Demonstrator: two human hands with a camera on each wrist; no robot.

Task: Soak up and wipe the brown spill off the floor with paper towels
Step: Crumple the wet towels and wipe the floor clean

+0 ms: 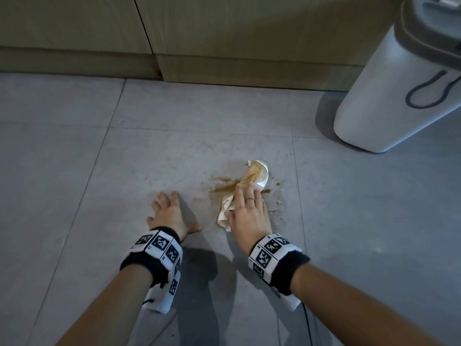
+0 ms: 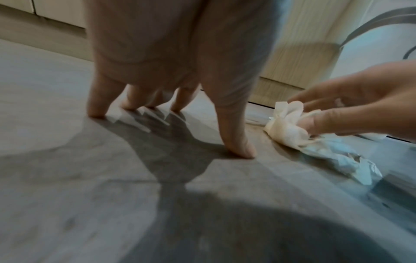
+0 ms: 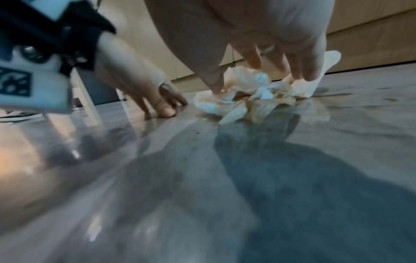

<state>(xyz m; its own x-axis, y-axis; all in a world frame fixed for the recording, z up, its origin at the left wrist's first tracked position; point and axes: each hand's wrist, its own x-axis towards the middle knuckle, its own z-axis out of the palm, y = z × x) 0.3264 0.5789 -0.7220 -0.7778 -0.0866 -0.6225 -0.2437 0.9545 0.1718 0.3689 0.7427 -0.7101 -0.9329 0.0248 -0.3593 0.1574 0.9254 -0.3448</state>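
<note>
Ahead of you: light wood cabinet fronts [image 1: 224,26] span the top of the head view, a vertical seam between two doors at left. Below them a recessed kick board [image 1: 249,71] in the same wood. At your upper right: a pale grey bin [image 1: 374,116], upright, in front of the cabinets, darker grey lid [image 1: 424,33], dark loop-shaped marking [image 1: 431,89] on its side. Bin shadow falls to its left.

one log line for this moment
right hand grips paper towel on brown spill | left hand braced on floor | spill remains
</note>
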